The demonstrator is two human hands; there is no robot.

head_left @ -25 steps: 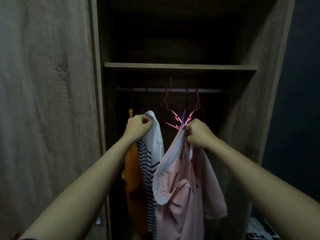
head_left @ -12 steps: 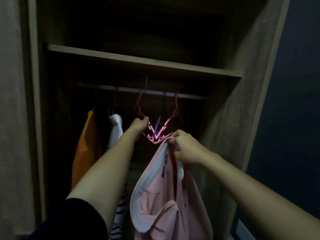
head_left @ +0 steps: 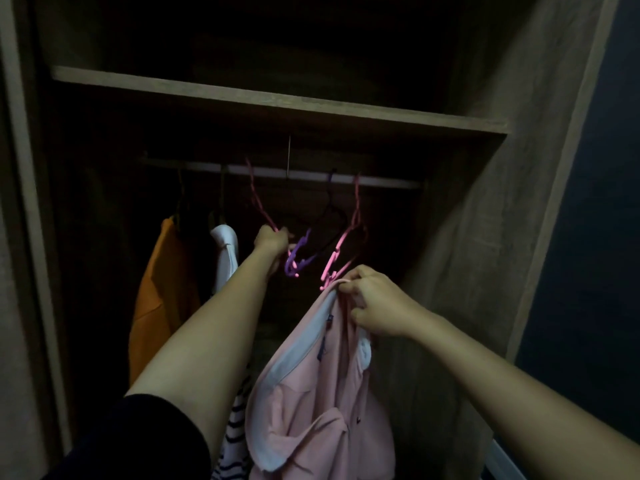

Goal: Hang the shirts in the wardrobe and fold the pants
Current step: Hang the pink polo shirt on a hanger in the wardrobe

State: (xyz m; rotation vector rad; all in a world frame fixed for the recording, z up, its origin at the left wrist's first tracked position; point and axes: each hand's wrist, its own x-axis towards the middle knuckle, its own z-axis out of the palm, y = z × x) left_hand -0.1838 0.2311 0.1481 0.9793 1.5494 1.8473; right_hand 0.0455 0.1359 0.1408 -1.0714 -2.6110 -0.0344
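The left grip (head_left: 272, 241) clasps a pink hanger (head_left: 258, 199) on the far rail (head_left: 381, 182), while nearer, to its right, the right grip (head_left: 375, 303) pinches the pink shirt (head_left: 311, 393) by its collar

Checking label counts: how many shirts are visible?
3: orange shirt hanging far left, white-collared striped shirt beside it, pink white-collared polo shirt held by the right hand. Others may hide in darkness.

There were three shirts: orange shirt (head_left: 156, 306), striped shirt (head_left: 235, 431), pink shirt (head_left: 311, 410). One rail (head_left: 381, 182) held two pink hangers (head_left: 259, 202) (head_left: 355, 209), one purple hanger (head_left: 298, 254).
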